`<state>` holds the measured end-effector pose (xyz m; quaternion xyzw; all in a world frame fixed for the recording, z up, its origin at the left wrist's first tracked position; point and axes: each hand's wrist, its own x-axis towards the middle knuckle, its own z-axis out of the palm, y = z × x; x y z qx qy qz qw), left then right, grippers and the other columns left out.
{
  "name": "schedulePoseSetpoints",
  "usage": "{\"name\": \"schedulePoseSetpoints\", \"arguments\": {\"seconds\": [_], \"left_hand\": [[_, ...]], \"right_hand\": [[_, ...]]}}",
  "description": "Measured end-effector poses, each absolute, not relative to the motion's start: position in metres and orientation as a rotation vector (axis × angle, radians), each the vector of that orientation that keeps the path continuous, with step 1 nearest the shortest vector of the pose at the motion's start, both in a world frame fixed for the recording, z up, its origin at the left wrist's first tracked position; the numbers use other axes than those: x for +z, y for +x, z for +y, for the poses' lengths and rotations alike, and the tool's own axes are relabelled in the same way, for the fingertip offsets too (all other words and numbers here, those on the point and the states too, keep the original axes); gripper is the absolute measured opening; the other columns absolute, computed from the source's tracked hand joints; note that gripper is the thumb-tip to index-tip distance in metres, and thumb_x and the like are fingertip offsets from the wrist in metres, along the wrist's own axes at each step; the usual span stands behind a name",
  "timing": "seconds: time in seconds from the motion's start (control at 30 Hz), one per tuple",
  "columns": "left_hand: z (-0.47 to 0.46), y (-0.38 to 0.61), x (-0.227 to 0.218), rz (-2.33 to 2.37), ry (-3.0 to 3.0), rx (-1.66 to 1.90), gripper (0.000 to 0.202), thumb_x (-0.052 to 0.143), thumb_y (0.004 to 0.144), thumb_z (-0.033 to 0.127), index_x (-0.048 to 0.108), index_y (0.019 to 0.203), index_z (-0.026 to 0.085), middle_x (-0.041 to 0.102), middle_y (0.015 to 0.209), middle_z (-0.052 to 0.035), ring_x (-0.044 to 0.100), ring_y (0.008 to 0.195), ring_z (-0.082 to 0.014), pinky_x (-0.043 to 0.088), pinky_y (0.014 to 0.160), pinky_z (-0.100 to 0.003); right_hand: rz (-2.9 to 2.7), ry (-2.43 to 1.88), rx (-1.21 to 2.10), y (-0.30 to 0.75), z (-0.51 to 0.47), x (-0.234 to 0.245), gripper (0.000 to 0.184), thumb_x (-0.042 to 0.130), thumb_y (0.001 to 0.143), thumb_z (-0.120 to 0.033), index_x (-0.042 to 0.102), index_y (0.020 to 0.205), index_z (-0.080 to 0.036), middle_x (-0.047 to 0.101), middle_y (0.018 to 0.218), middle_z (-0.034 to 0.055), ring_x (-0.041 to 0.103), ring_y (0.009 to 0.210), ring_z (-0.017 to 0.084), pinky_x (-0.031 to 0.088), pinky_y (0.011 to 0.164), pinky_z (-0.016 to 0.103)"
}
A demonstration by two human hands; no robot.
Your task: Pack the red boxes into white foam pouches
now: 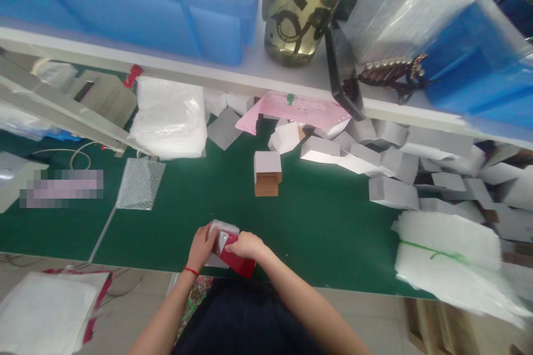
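Both my hands meet at the near edge of the green table (325, 233). My left hand (202, 245), with a red string at the wrist, curls its fingers round a small white box (224, 227). My right hand (246, 245) is closed on a red packet (237, 263) that lies against that white box. An open white box with a brown inside (267, 173) stands alone further back on the table.
A heap of several white boxes (391, 177) fills the right side, with bundled white foam bags (447, 260) in front. More foam bags (169, 116) and bubble wrap (140, 183) lie left. Above, a shelf (233, 72) carries a blue bin (137, 5), a gold bottle (302, 11) and a phone (343, 72).
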<state>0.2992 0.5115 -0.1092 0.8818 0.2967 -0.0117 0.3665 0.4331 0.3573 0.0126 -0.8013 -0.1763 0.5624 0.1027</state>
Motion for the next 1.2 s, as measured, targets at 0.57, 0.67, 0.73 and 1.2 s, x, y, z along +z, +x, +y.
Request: {"name": "schedulePoseSetpoints", "arguments": {"seconds": [0.57,0.67,0.73,1.2], "left_hand": [[0.51,0.292,-0.114,0.887,2.043,-0.009,0.059,0.041,0.089,0.066,0.075,0.103,0.021,0.069,0.102,-0.0112,0.065,0.101,-0.0293,0.052,0.097,-0.043],[0.513,0.291,-0.112,0.93,2.019,-0.046,0.06,0.041,0.087,0.068,0.076,0.102,0.021,0.07,0.105,-0.0121,0.065,0.105,-0.0315,0.05,0.1,-0.045],[0.514,0.291,-0.113,0.966,1.994,-0.076,0.06,0.043,0.085,0.068,0.076,0.101,0.021,0.073,0.108,-0.0122,0.065,0.109,-0.0329,0.049,0.1,-0.046],[0.47,0.311,-0.108,0.937,1.977,0.062,0.054,0.049,0.085,0.06,0.072,0.106,0.015,0.071,0.112,-0.0192,0.062,0.113,-0.0363,0.044,0.107,-0.056]], "right_hand": [[-0.347,-2.439,1.73,0.433,0.284,-0.003,0.041,0.065,0.081,-0.045,0.074,0.101,-0.011,0.077,0.108,0.0204,0.075,0.097,0.034,0.055,0.07,0.033],[-0.341,-2.427,1.735,0.433,0.3,-0.017,0.042,0.068,0.079,-0.046,0.074,0.103,-0.012,0.077,0.11,0.0199,0.075,0.098,0.033,0.054,0.067,0.031],[-0.359,-2.414,1.74,0.435,0.306,-0.019,0.042,0.069,0.078,-0.046,0.074,0.102,-0.012,0.077,0.109,0.0192,0.075,0.097,0.031,0.053,0.065,0.029],[-0.468,-2.456,1.717,0.441,0.308,0.034,0.046,0.068,0.078,-0.052,0.076,0.101,-0.012,0.077,0.109,0.02,0.075,0.098,0.036,0.056,0.07,0.034]]}}
